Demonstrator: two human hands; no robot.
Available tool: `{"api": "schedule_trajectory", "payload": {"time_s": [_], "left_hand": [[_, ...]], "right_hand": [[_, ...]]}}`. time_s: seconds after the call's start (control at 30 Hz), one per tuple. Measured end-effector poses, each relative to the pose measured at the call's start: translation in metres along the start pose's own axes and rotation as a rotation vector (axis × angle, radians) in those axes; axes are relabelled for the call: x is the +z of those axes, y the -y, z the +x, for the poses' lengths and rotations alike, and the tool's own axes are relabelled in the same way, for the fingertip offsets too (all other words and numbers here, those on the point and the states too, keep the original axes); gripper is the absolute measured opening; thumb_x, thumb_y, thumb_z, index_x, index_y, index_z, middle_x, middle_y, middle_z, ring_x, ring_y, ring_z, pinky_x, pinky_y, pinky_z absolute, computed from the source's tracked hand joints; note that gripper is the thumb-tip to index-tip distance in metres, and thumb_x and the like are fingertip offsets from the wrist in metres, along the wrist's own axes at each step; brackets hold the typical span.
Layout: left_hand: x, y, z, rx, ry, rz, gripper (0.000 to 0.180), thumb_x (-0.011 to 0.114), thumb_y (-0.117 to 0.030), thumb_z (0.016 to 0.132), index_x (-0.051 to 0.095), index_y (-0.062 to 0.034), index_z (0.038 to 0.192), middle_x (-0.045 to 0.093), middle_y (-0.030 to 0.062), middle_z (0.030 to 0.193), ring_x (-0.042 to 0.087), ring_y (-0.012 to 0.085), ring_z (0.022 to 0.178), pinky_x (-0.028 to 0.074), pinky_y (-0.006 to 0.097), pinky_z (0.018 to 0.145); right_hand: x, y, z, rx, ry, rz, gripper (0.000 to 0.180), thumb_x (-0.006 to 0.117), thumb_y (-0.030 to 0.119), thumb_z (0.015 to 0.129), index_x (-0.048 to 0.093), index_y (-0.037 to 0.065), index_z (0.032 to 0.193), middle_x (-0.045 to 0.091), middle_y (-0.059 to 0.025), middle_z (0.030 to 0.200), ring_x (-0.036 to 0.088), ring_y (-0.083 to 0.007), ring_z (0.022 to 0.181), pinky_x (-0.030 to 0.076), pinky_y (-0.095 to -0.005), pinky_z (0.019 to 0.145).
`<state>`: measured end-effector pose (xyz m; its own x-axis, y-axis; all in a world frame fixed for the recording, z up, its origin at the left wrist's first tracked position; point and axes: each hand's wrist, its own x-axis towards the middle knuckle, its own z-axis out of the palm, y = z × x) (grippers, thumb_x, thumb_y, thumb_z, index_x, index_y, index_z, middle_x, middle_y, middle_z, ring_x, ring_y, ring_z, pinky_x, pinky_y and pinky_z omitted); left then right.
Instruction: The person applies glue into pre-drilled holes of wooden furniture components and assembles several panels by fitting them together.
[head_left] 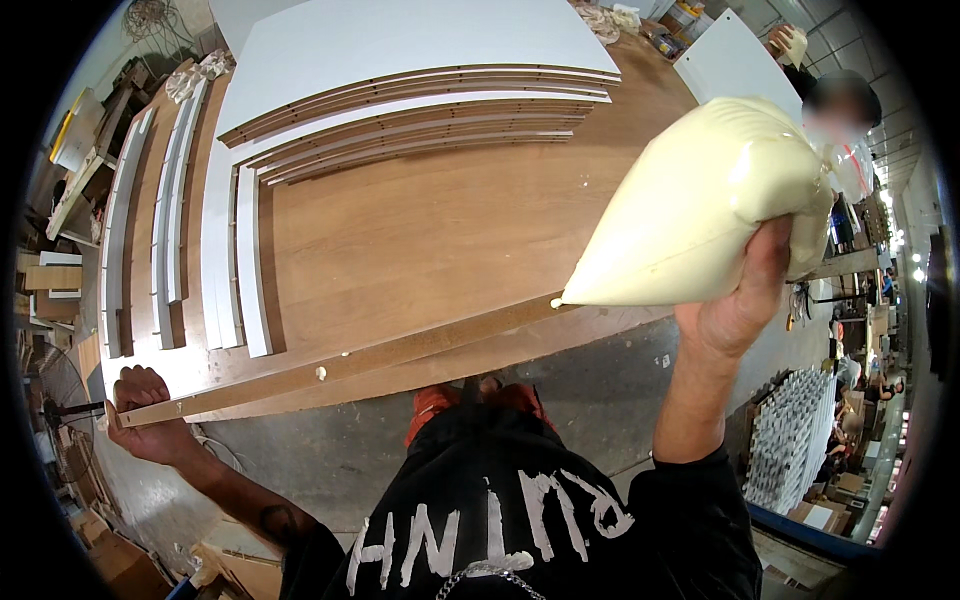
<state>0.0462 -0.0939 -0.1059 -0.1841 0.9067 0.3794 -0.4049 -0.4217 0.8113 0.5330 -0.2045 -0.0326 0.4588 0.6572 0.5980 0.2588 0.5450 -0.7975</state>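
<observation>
The person stands at the near edge of a big wooden table (420, 230) and works on a long narrow board (340, 362) that lies on its edge along the table side. The long axis of this board runs from low on the person's left up toward the right, so it passes in front of the body like a slanted rail.

The left hand (145, 415) is at the far left end of the board. The fingers are curled close around that end and hold it firm against the table.

The right hand (745, 290) is raised higher and it grips a soft plastic bag of pale cream glue (700, 200). The fingers are closed tight around the fat back part of the bag; only the thumb side I can see well. The bag narrows to a point at its lower left, and this tip (560, 300) sits just at the upper face of the board, near its right end. So the right hand is the nearer one to the place where the glue meets wood, and the rest of the board stretches away from the tip toward the left hand.

A small blob of glue (320, 373) already sits on the board, between the two hands. White panels (420, 60) are stacked further back on the table
</observation>
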Motion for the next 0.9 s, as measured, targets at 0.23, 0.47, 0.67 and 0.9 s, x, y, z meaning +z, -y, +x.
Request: {"api": "schedule_trajectory", "payload": {"time_s": [0.23, 0.47, 0.67, 0.9], "left_hand": [[-0.002, -0.002, 0.0, 0.008, 0.014, 0.05, 0.041, 0.033, -0.032, 0.093, 0.035, -0.0074, 0.06, 0.028, 0.0019, 0.062, 0.024, 0.0112, 0.058, 0.025, 0.027, 0.054], [-0.015, 0.0, -0.001, -0.067, 0.202, -0.132, 0.037, 0.037, -0.031, 0.091, 0.043, -0.0046, 0.066, 0.034, 0.0047, 0.069, 0.031, 0.0146, 0.065, 0.031, 0.029, 0.059], [-0.022, -0.002, 0.002, -0.007, 0.279, -0.068, 0.035, 0.037, -0.029, 0.092, 0.047, -0.0021, 0.071, 0.043, 0.0067, 0.072, 0.039, 0.0157, 0.066, 0.036, 0.028, 0.066], [0.178, -0.028, -0.076, 0.667, -0.624, 1.047, 0.051, 0.026, -0.034, 0.098, 0.058, 0.004, 0.104, 0.06, 0.0181, 0.104, 0.057, 0.0249, 0.097, 0.043, 0.038, 0.093]], "right_hand": [[0.002, 0.004, -0.001, 0.005, 0.054, 0.004, 0.058, 0.049, 0.039, 0.091, 0.035, 0.007, 0.136, 0.047, -0.0126, 0.132, 0.05, -0.025, 0.118, 0.044, -0.042, 0.098], [-0.014, 0.005, 0.005, 0.024, -0.083, 0.217, 0.057, 0.063, 0.022, 0.084, 0.042, 0.0, 0.131, 0.054, -0.0112, 0.123, 0.054, -0.0213, 0.111, 0.041, -0.0368, 0.098], [-0.08, 0.006, 0.047, 0.093, -0.14, 0.234, 0.046, 0.045, 0.038, 0.095, 0.042, 0.007, 0.13, 0.053, -0.0081, 0.122, 0.054, -0.0218, 0.11, 0.045, -0.0394, 0.093], [-0.084, 0.001, 0.061, 0.332, -0.043, 0.556, 0.042, 0.043, 0.035, 0.096, 0.044, 0.008, 0.128, 0.056, -0.0052, 0.118, 0.059, -0.0161, 0.101, 0.051, -0.0337, 0.083]]}}
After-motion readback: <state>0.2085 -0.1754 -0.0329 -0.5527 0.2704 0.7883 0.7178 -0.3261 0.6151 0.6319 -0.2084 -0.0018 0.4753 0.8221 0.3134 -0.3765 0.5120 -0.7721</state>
